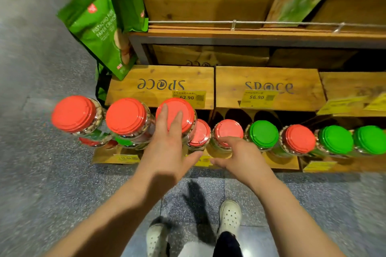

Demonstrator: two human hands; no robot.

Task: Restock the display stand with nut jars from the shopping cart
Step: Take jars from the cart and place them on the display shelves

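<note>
A wooden stand (160, 85) holds a row of jars. The left hand (167, 142) rests flat, fingers straight, on a red-lid jar (177, 112), probably to steady it. The right hand (240, 156), fingers relaxed, touches a lower jar (227, 129). No cart is visible.

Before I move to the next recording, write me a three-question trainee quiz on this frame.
1. True or false: the left hand lies with straight fingers on a red lid.
2. How many green lids show in the jar row? A) one B) three C) five
3. Fill in: the yellow price tag behind the left hand reads ____.

Key: 1 true; 2 B, at and; 3 62.90.
</note>
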